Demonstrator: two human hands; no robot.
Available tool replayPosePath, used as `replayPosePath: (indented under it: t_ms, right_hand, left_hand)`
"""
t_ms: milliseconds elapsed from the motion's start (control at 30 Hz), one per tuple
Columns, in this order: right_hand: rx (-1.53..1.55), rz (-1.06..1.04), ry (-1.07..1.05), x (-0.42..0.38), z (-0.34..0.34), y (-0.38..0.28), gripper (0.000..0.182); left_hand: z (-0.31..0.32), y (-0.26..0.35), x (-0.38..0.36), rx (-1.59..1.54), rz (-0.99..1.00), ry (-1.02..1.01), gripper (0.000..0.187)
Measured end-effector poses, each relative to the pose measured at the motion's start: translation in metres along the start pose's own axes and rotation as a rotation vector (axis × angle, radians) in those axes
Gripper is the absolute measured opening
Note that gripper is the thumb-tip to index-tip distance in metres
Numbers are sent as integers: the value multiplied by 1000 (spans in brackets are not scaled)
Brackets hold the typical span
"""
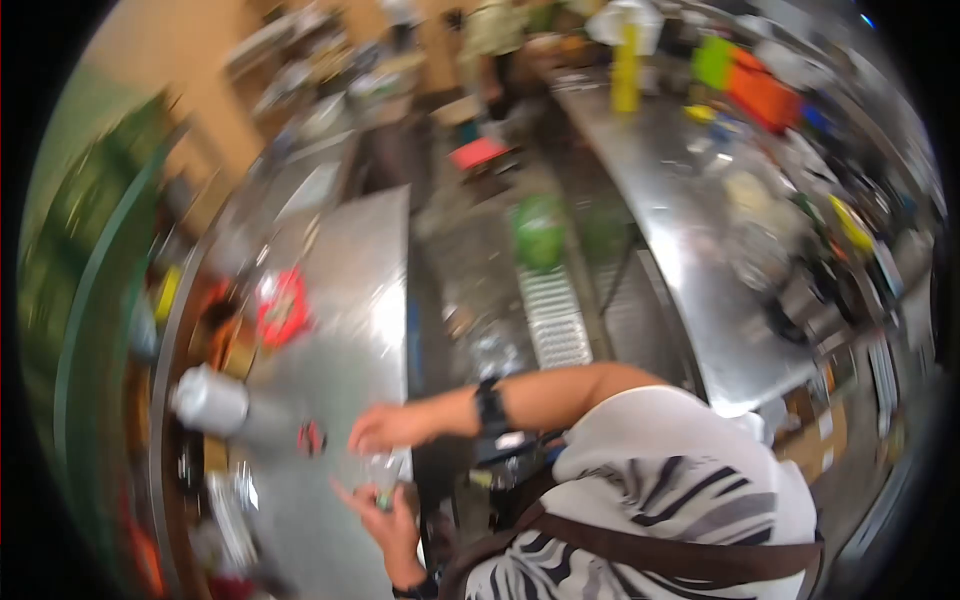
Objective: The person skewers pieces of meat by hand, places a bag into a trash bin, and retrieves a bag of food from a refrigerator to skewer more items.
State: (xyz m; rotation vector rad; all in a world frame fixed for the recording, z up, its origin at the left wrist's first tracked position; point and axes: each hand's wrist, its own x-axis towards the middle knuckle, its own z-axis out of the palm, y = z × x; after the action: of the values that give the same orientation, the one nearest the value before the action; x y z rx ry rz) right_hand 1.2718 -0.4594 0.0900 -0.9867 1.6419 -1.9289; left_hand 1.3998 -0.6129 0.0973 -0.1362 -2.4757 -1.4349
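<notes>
- Clear item between the hands; left hand has index extended, grip unclear.
- Right hand, twelve o'clock, loosely curled; cannot tell if grasping.
- Red-black object, ten o'clock on desk.
- Red packet, eleven o'clock.

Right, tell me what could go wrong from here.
The clear item between the right hand and left hand is near the steel counter's edge, so it could fall if bumped. The small red-and-black thing lies just beyond the hands and might get knocked by a careless reach.
</notes>
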Motion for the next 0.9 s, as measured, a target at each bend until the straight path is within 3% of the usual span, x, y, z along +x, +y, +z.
replayPosePath:
  t_ms: [33, 67, 100, 133, 167, 200, 233, 267, 300, 333, 400, 433, 533, 600, 667, 700, 733, 800, 900]
  right_hand:
    - [155, 168, 88, -4, 6, 2, 19]
    - [284, 170, 33, -9, 3, 7, 16]
    - [228, 58, -69, -16, -1, -2, 14]
    - [198, 42, -38, -22, -9, -8, 14]
    - [393, 194, -32, -28, -16, -12, 13]
    - [596, 348, -30, -35, -23, -16, 12]
    - [585, 337, -11, -43, -35, -17, 12]
    - [393, 352, -14, -51, -46, -14, 11]
    - [204, 364, -36, -55, -49, -16, 11]
    - [202, 359, -62, -60, -50, -18, 11]
    - [-224, 303, -119, -75, -62, -48, 13]
    - [-236, 297, -131, -77, -66, -46, 13]
    - [-406, 149, -199, -85, -65, -33, 12]
    - [-790, 103, -168, -85, -59, -40, 13]
    - [-822, 72, -129, -90, -52, -58, 14]
    - [-706, -9, -101, -92, -57, -74, 17]
    - [-569, -88, -68, -96, -56, -79, 20]
    - [-672, -110, -58, -98, -59, -47, 23]
    - [-811, -114, -62, -99, -61, -48, 29]
  left_hand:
    - [9, 5, 6, -47, 47, 12, 80]
    - [17, 12, 12, -87, 82, 38, 71]
    - [23, 22, 16, -117, 127, 3, 71]
    - [28, 30, 17, -193, 32, -26, 72]
    - [34, 37, 23, -261, -68, -57, 73]
    - [38, 46, 32, -273, -43, -75, 73]
    - [43, 52, 40, -216, -82, -177, 84]
    - [48, 55, 45, -154, -133, -262, 95]
    - [56, 26, 50, -105, -80, -270, 84]
    - [63, -3, 53, -96, -83, -245, 84]
    - [79, -38, 67, -42, -97, -452, 69]
    - [82, -14, 69, -48, -103, -484, 54]
    - [91, 20, 75, 34, -214, -572, 48]
    - [92, 56, 76, -87, -273, -514, 45]
    - [98, 53, 82, -15, -158, -501, 42]
    - [101, 34, 84, 209, 150, -405, 38]
    - [103, 49, 86, 199, 156, -397, 38]
    - [94, 75, 82, 184, -125, -476, 29]
    - [98, 68, 83, 132, -239, -519, 20]
